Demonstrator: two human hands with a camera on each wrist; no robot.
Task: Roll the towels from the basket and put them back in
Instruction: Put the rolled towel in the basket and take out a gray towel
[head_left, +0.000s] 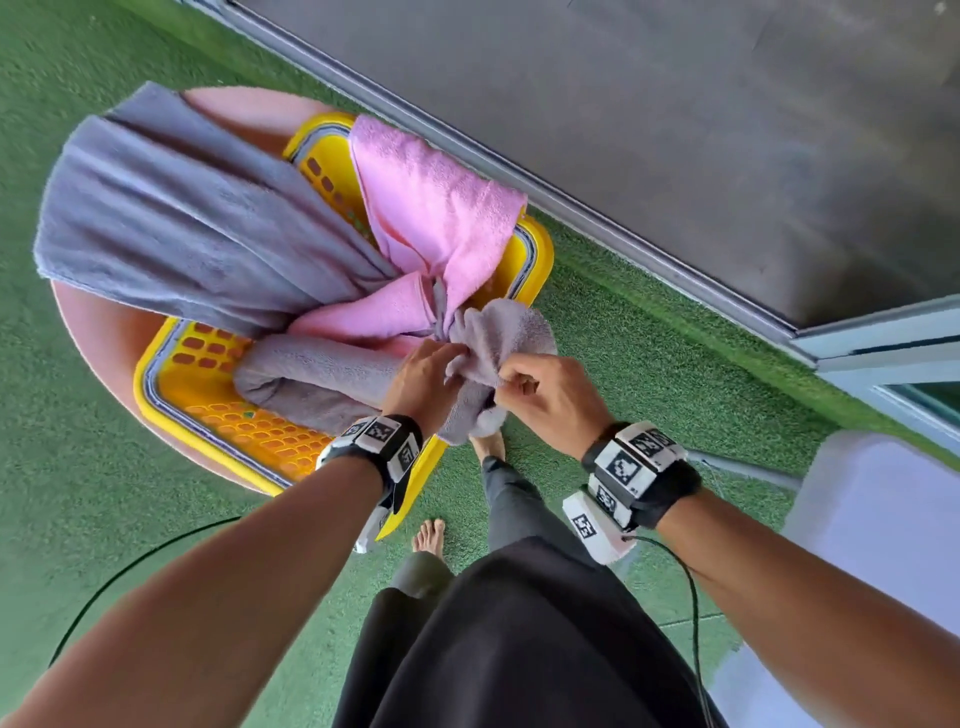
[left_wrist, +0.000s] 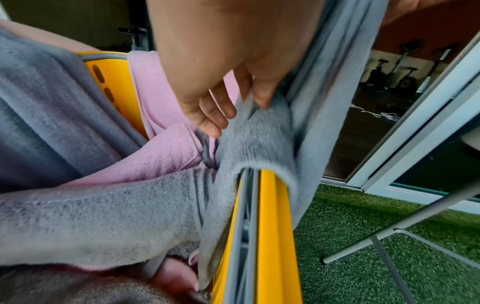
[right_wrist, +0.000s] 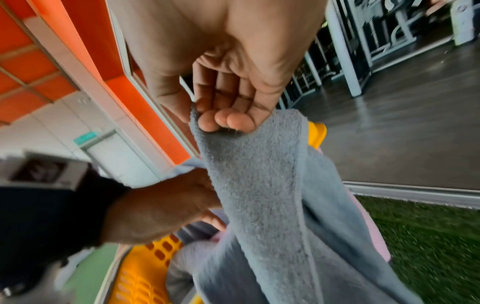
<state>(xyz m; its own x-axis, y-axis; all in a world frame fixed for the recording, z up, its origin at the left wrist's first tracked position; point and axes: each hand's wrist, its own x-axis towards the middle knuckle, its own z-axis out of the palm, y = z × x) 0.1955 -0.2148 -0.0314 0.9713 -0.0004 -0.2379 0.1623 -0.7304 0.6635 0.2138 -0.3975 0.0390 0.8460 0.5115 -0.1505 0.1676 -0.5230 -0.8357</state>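
A yellow basket (head_left: 537, 260) stands on a round pink table (head_left: 98, 338). Both hands hold a small grey towel (head_left: 501, 332) above the basket's near right rim. My left hand (head_left: 423, 376) grips its left part; in the left wrist view the fingers (left_wrist: 207, 115) and thumb pinch a fold of the grey towel (left_wrist: 259, 144) over the basket rim (left_wrist: 270, 226). My right hand (head_left: 535, 387) pinches an upper edge; the right wrist view shows its fingertips (right_wrist: 226, 121) curled on the grey towel (right_wrist: 259, 185), with the left hand (right_wrist: 161, 205) below.
A large grey towel (head_left: 182, 223) drapes over the basket's far left. A pink towel (head_left: 441, 218) and a loosely rolled grey towel (head_left: 311, 379) lie in the basket. Green turf surrounds the table. A white chair (head_left: 883, 519) stands at the right, a black cable (head_left: 130, 561) at the left.
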